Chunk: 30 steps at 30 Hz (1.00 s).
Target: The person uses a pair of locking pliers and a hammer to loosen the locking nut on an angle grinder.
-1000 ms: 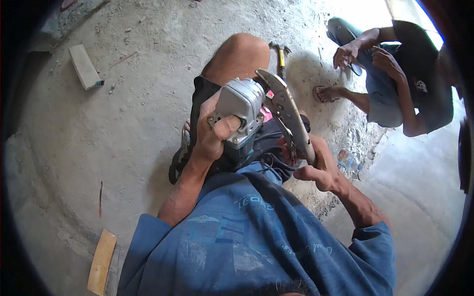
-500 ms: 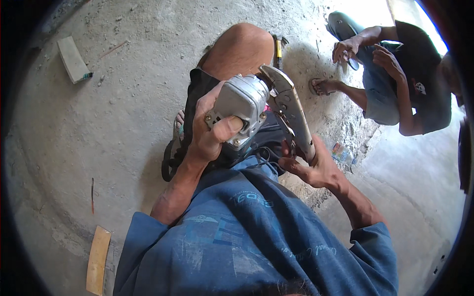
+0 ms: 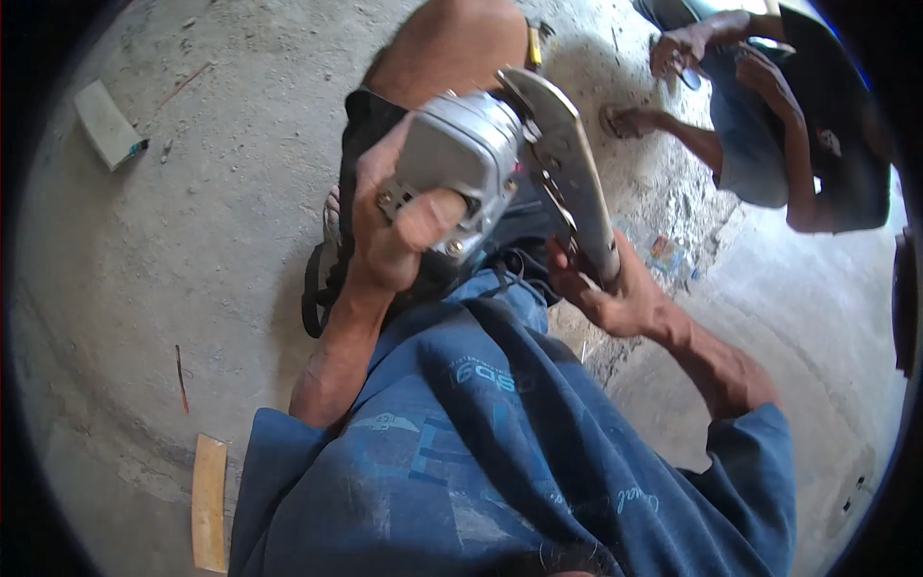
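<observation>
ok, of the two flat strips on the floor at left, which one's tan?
The lower strip, next to the wearer's left sleeve. The upper strip is pale grey, with a dark patch at its lower-right end.

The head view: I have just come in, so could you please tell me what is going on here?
The left hand grips a silver power tool, with its thumb against the metal. The right hand holds locking pliers by the handles. The far end of the pliers is at the side of the power tool; whether it is clamped there is hard to tell. Another person is at the right, touching neither tool. A hammer lies beyond the knee.
</observation>
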{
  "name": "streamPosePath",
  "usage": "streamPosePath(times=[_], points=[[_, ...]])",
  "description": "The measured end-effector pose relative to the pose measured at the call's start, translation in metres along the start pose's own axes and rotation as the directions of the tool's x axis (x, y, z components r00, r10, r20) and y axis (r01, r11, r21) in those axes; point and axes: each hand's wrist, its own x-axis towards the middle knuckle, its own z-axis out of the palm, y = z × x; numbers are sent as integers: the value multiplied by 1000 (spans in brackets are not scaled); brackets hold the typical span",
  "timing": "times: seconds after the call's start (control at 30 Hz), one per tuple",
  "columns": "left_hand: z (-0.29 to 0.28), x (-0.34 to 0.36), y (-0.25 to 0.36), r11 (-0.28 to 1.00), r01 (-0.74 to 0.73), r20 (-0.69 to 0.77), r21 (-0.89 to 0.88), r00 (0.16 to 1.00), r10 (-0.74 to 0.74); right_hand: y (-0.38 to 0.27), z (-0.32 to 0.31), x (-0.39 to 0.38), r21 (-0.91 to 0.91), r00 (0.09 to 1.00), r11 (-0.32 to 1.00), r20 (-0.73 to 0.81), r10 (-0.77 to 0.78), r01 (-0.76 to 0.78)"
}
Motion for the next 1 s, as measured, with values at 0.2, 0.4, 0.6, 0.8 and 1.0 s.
streamPosePath(times=[0.2,0.4,0.6,0.8,1.0], points=[[-9,5,-14,997,-72,1,18,997,72,-12,-8,0,-89,999,996,-2,-33,33],[-3,2,-4,996,-86,47,21,995,85,-22,-8,-3,-182,998,981,11,-62,63],[-4,-3,-7,992,-107,-19,64,994,109,-14,-13,0,-210,998,975,31,-61,66],[-12,4,-10,994,-67,73,82,995,61,-7,-16,5,-206,995,974,23,-94,97],[-24,9,-18,999,0,107,32,994,-3,-37,-14,-7,-222,1000,975,6,24,-22]])
